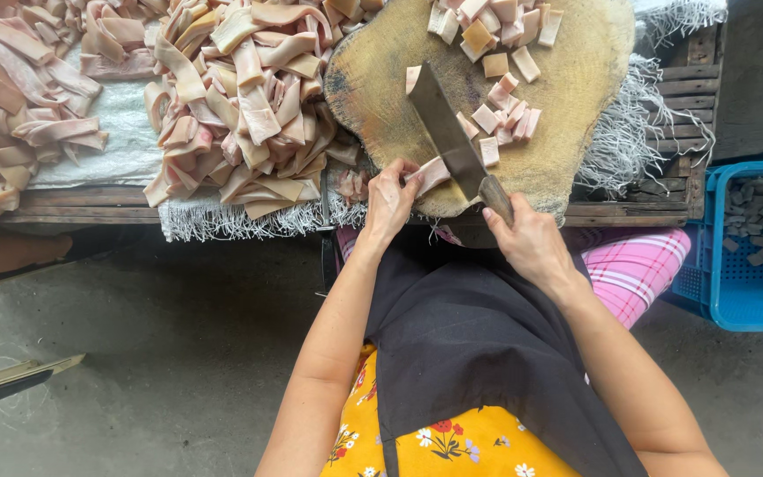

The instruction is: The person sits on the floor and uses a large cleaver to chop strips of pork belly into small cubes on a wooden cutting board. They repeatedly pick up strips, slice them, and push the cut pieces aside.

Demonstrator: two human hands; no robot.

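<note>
At the near edge of the round wooden chopping block [567, 62], the left hand [388, 201] pins a pale pink strip of pork skin [433, 173] flat against the wood, fingers curled down onto its near end. Right hand [530, 240] is clenched around the wooden handle of a cleaver [452, 132]; the blade runs diagonally, tip pointing far-left, edge resting on the strip just right of the left fingertips.

Right of the blade, a scatter of cut square pieces [505, 119] lies on the block. A second, denser cluster of squares [492, 26] sits at the far edge of the block.

Left of the block, touching its rim, a large heap of uncut skin strips [240, 97] rests on a white woven sack [108, 132] with frayed edges. A further pile of strips [11, 97] lies at far left, apart from the first by a bare patch of sack.

Block and sack sit on a slatted wooden platform [691, 88]. To the right, below platform level, a blue plastic crate [752, 291] holds some cut pieces.

Person wears a black apron [479, 344] over a yellow floral top [452, 442], with pink plaid cloth [638, 265] at the right knee. Concrete floor [161, 336] below.
</note>
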